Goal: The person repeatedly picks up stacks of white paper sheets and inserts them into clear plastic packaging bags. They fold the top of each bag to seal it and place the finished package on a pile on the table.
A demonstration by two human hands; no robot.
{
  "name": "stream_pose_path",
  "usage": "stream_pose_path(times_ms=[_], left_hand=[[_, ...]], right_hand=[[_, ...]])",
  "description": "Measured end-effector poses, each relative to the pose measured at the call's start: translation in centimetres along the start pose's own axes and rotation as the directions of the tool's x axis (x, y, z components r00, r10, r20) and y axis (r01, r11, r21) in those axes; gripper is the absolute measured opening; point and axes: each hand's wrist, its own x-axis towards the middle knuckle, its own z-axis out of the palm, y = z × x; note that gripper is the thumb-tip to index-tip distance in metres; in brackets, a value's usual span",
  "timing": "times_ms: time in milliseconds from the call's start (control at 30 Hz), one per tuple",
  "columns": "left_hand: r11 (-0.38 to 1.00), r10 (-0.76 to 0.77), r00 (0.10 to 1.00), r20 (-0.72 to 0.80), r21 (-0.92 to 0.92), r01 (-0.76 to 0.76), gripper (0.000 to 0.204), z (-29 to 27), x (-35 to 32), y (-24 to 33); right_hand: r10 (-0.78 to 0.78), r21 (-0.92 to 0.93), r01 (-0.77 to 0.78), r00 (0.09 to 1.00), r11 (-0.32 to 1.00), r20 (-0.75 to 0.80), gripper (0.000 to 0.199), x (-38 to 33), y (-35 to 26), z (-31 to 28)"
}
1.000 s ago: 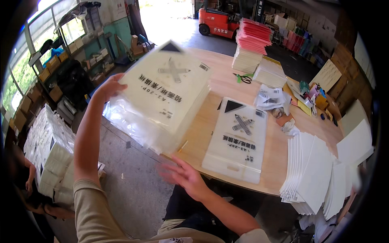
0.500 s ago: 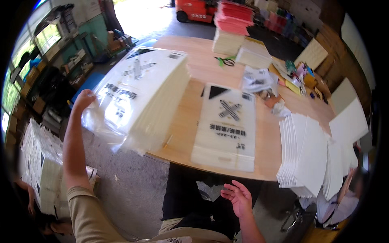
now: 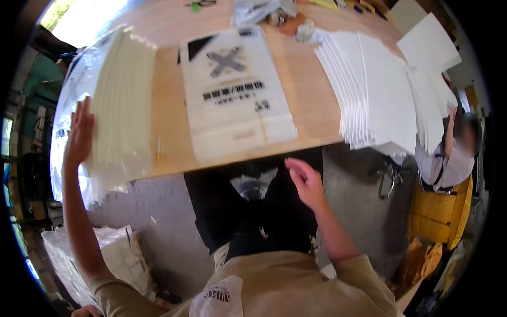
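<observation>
My left hand [image 3: 80, 129] is at the tall stack of clear plastic packs of white sheets [image 3: 122, 100] on the table's left side, its fingers stretched out and touching or just over the top pack. It grips nothing. Low in front of the table edge, above my lap, my right hand [image 3: 307, 184] is empty, its fingers loosely bent and a little apart. Between the two, flat clear plastic bags [image 3: 237, 119] with a printed crossed-pencil picture and a black corner lie on the wooden table [image 3: 171, 121].
Fanned piles of white paper sheets [image 3: 391, 98] overhang the table's right front edge. Black scissors with green [image 3: 200, 4] and crumpled plastic [image 3: 259, 10] lie farther back. A person [image 3: 446, 158] sits at the right beside a yellow container [image 3: 441, 211]. Wrapped bundles [image 3: 105, 259] stand on the floor at left.
My left hand has let go of the bag's edge and spread flat by the stack. The view has tipped downward, toward my lap. My right hand stays near the table's front edge.
</observation>
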Motion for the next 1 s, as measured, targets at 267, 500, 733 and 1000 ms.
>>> stream_pose_path(times_ms=[267,500,733,1000], left_hand=[[0.913,0.103,0.991,-0.085,0.403,-0.061,0.055,-2.6,-0.3,12.0],[0.743,0.491,0.866,-0.093,-0.474,-0.472,0.046,13.1,-4.9,35.9],[0.723,0.365,0.918,-0.156,-0.574,-0.385,0.040,20.2,-4.7,40.8],[0.788,0.310,0.938,-0.153,-0.511,-0.343,0.019,19.7,-3.0,41.3]], right_hand=[[-0.471,-0.735,0.384,0.877,0.559,0.099,0.044,3.5,3.1,-0.6],[-0.481,-0.770,0.371,0.871,0.518,0.096,0.053,6.3,5.1,-0.5],[-0.466,-0.810,0.342,0.879,0.476,0.098,0.060,6.5,5.8,-0.2],[-0.392,-0.813,0.326,0.910,0.482,0.132,0.069,6.6,5.7,0.8]])
